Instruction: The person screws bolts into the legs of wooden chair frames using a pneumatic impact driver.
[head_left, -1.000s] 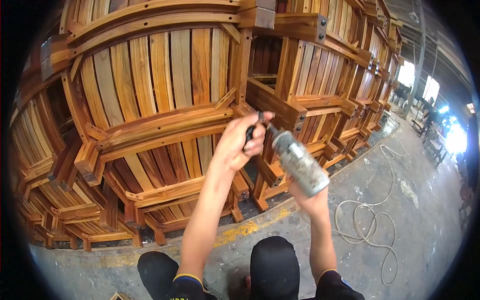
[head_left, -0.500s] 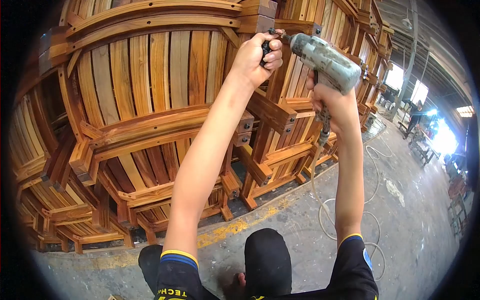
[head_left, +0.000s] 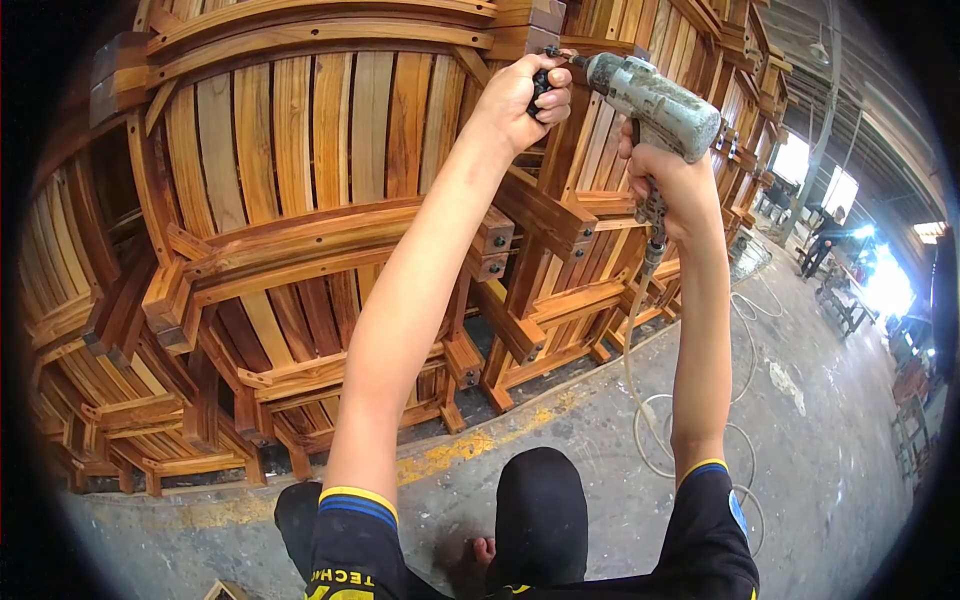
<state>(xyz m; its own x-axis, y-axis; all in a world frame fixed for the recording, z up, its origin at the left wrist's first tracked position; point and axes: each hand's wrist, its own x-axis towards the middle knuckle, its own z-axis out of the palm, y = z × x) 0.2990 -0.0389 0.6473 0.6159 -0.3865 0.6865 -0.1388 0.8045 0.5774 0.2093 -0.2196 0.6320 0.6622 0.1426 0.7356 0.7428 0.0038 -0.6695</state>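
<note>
My right hand (head_left: 675, 185) grips the handle of a worn grey pneumatic impact driver (head_left: 662, 106), its bit pointing left. An air hose (head_left: 629, 345) hangs from the bottom of that handle. My left hand (head_left: 515, 105) is closed around a cluster of small black pieces (head_left: 540, 92), which look like bolts; the fingers partly hide them. Its thumb and forefinger are right at the driver's tip, beside the capped wooden leg end (head_left: 528, 15) of a slatted piece of furniture. A small dark piece (head_left: 552, 50) shows at these fingertips.
Stacked slatted wooden furniture (head_left: 330, 130) fills the left and middle, with legs such as this beam (head_left: 545, 215) jutting outward. The hose lies in loops on the concrete floor (head_left: 800, 440). A person (head_left: 825, 242) stands far off at right. My knee (head_left: 540, 515) is below.
The driver and both hands stay close together at the same leg end, the driver sitting slightly higher and flatter in view. The whole view has shifted slightly.
</note>
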